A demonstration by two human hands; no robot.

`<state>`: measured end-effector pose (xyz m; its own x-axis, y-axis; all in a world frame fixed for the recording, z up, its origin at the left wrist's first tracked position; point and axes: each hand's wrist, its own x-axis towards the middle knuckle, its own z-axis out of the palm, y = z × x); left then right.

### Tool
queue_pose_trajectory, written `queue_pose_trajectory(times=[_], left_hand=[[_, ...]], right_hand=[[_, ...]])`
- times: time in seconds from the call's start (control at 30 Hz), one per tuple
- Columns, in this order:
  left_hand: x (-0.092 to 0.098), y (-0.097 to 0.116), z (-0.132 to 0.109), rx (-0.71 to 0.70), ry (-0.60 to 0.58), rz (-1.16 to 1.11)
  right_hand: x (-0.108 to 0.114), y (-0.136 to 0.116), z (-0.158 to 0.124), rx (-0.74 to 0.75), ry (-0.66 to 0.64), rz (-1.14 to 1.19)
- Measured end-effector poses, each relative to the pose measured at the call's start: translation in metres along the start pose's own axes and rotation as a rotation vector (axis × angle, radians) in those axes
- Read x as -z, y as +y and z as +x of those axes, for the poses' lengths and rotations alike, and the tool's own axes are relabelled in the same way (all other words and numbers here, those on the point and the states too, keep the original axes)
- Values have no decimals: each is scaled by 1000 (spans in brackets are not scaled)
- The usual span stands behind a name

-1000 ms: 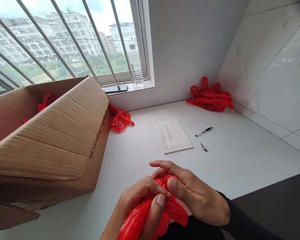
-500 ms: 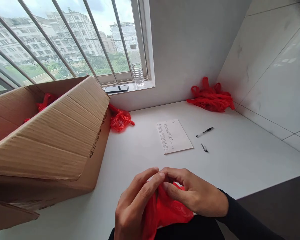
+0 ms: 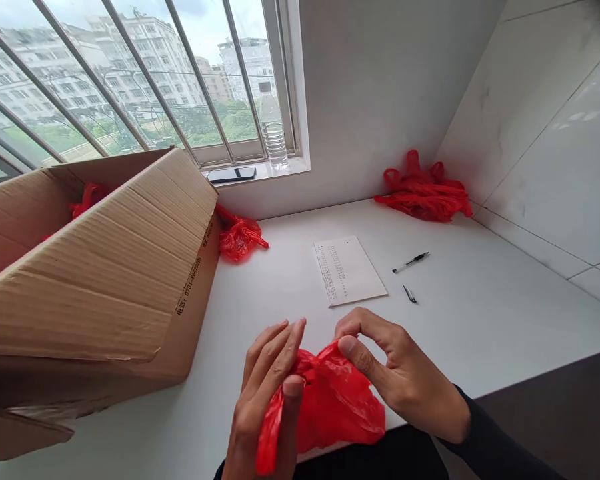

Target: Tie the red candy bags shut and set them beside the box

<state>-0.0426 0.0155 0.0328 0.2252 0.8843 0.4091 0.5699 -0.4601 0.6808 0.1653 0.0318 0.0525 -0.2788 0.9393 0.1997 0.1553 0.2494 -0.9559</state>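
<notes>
A crumpled red plastic bag [image 3: 330, 403] hangs between both hands at the near edge of the white counter [image 3: 480, 313]. My left hand [image 3: 265, 393] pinches the bag's left side between thumb and flat fingers, with a strip of plastic trailing down. My right hand [image 3: 405, 377] pinches the bag's top right edge between thumb and forefinger. The two hands are a little apart, and the bag stretches between them.
A large open cardboard box [image 3: 95, 273] holding red bags fills the left. A loose red bag [image 3: 237, 237] lies beside it, and a pile of red bags [image 3: 425, 193] sits in the far corner. A printed sheet [image 3: 347, 270], pen [image 3: 410, 262], pen cap [image 3: 409, 293], phone [image 3: 233, 174] and bottle [image 3: 274, 130] lie beyond.
My hands have drawn apart and moved up slightly, spreading the red bag open between them. Before, they were bunched together over it.
</notes>
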Motion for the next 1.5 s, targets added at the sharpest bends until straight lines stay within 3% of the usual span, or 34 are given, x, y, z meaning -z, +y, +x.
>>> queue_pose_trajectory(times=[0.13,0.3,0.37,0.43,0.53,0.6,0.67,0.8,0.97,1.33,1.5], left_hand=[[4,-12,-15,249,17,-68],[13,-27,-31,585,184,-101],[14,-28,-34,627,213,-131],[11,-28,-33,509,215,-153],[-3,-28,-30,176,169,-56],[-18,-30,-30,1,105,73],[-35,-37,-33,-84,30,232],[-64,-59,-47,-146,-54,603],[-76,-75,-54,-201,-51,690],[-76,-73,-50,-206,-67,727],[-71,-73,-51,-193,-93,704]], right_hand=[[10,12,-4,-44,42,-56],[27,40,-11,-213,178,-117],[27,46,-14,-262,199,-37],[19,45,-17,-215,215,71],[-4,41,-22,-73,196,137],[-22,43,-25,-2,131,91],[-40,54,-26,66,65,-23],[-64,89,-27,163,32,-343],[-74,114,-31,143,0,-538],[-77,118,-30,126,-6,-568],[-75,114,-31,120,34,-437]])
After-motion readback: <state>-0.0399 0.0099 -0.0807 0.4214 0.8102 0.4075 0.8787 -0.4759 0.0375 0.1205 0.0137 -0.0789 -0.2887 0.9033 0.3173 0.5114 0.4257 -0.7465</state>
